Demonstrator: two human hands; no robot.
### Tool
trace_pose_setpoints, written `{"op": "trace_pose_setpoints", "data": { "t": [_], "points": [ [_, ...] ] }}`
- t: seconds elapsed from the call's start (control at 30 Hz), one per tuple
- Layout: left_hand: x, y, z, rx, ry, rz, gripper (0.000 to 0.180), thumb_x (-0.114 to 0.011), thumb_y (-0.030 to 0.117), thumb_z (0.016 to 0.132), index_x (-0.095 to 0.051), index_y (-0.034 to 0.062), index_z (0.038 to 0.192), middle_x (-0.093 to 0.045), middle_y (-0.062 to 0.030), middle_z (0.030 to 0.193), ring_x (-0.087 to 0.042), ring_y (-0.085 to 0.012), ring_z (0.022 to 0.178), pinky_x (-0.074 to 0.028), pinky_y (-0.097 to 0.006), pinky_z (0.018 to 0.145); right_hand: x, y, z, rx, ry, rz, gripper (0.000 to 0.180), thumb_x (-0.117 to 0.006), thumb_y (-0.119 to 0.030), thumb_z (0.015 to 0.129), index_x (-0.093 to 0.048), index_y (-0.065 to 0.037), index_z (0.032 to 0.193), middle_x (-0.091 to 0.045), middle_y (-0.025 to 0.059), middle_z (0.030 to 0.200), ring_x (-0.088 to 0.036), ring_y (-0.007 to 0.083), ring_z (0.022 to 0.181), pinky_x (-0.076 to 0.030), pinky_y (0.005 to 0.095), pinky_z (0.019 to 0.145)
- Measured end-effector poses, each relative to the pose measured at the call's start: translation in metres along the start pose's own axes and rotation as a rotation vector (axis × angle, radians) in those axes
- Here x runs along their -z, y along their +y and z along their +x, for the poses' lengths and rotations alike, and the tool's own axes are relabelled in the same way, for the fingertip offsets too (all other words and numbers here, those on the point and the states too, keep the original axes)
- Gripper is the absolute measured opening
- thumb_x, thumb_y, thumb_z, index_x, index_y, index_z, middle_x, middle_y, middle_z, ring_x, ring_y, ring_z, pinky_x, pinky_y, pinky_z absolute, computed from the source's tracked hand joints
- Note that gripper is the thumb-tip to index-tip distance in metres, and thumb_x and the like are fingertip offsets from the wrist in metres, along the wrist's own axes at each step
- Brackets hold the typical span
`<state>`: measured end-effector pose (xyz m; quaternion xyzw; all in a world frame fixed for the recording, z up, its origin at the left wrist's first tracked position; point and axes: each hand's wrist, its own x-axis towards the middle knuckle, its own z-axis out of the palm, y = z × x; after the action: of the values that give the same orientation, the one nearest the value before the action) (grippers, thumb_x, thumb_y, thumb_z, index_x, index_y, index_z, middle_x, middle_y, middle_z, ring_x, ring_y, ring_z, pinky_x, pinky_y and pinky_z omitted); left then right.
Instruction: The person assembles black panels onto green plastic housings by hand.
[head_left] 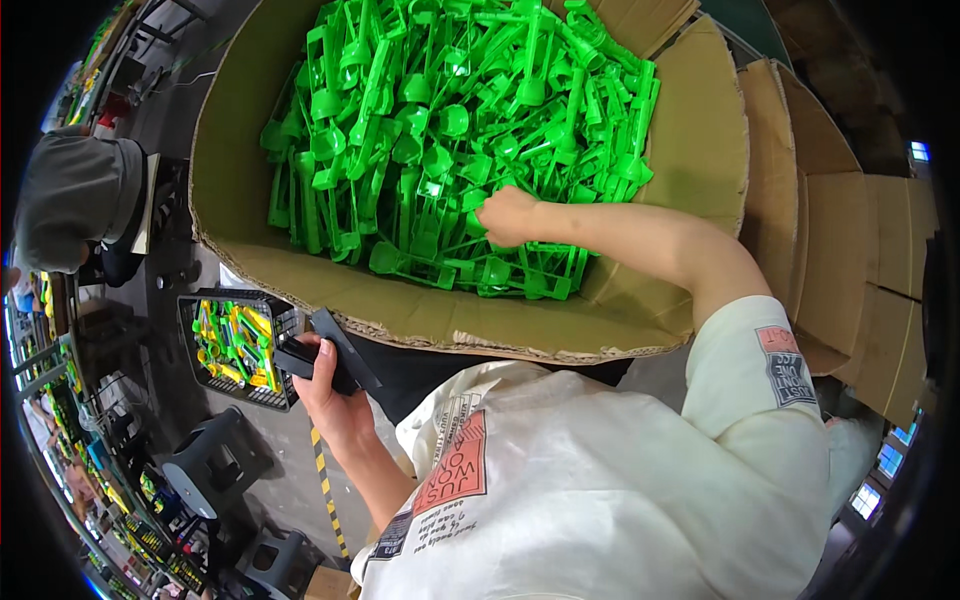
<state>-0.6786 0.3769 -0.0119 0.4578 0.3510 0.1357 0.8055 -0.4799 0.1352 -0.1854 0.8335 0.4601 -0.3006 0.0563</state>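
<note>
A large cardboard box (470,335) in front of me holds a heap of bright green plastic parts (440,120), long frames with small rounded cups. My right hand (508,216) reaches into the box from the right. Its fingers are curled closed on a green plastic part (474,201) at the near side of the heap; the fingertips are partly hidden. Outside the near left corner of the box, my left hand (330,395) grips a black flat-sided object (345,352), thumb on top. What kind of object it is, I cannot tell.
Beside my left hand stands a black plastic crate (235,392) of green and yellow parts. Grey stools (215,462) are on the floor at lower left. A person in grey (80,200) is at the far left. More cardboard boxes (835,240) stand at right.
</note>
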Motion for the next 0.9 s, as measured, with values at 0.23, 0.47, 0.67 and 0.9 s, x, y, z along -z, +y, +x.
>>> {"op": "trace_pose_setpoints", "data": {
  "t": [0.23,0.47,0.67,0.9],
  "points": [
    [0.003,0.002,0.004,-0.004,-0.031,0.02,0.02,-0.064,0.007,0.084,-0.052,0.0046,0.1,-0.055,-0.0042,0.081,-0.054,-0.013,0.068,-0.045,-0.026,0.06,-0.036,-0.047,0.017,0.038,-0.147,0.166,0.038,-0.067,-0.029,0.073,-0.061,0.0,0.097,-0.067,0.0179,0.084,-0.066,0.0351,0.081,-0.055,0.0425,0.071],
    [0.003,0.001,0.005,0.004,-0.008,0.019,0.02,-0.065,0.005,0.082,-0.052,0.0036,0.097,-0.054,-0.0039,0.079,-0.054,-0.0139,0.068,-0.045,-0.025,0.061,-0.044,-0.027,0.008,-0.068,-0.064,0.619,0.051,-0.07,-0.008,0.065,-0.052,0.002,0.112,-0.065,0.0217,0.092,-0.065,0.0366,0.085,-0.052,0.0437,0.069],
    [0.007,0.003,-0.003,-0.065,0.0,0.017,0.025,-0.068,-0.002,0.076,-0.053,0.0026,0.095,-0.054,-0.004,0.082,-0.055,-0.0131,0.071,-0.047,-0.025,0.066,-0.058,-0.04,0.01,-0.299,-0.145,0.809,0.028,-0.062,-0.009,0.073,-0.063,0.0,0.1,-0.066,0.0172,0.085,-0.063,0.0273,0.077,-0.049,0.0393,0.066],
    [0.006,0.009,-0.009,-0.085,-0.077,0.08,0.028,-0.075,-0.004,0.07,-0.058,0.0016,0.092,-0.057,-0.0026,0.081,-0.056,-0.0104,0.071,-0.046,-0.024,0.067,0.129,-0.056,-0.026,0.242,0.328,1.118,0.039,-0.04,-0.027,0.092,-0.066,0.0,0.101,-0.067,0.0081,0.091,-0.06,0.018,0.088,-0.043,0.0343,0.088]
  ]
}}
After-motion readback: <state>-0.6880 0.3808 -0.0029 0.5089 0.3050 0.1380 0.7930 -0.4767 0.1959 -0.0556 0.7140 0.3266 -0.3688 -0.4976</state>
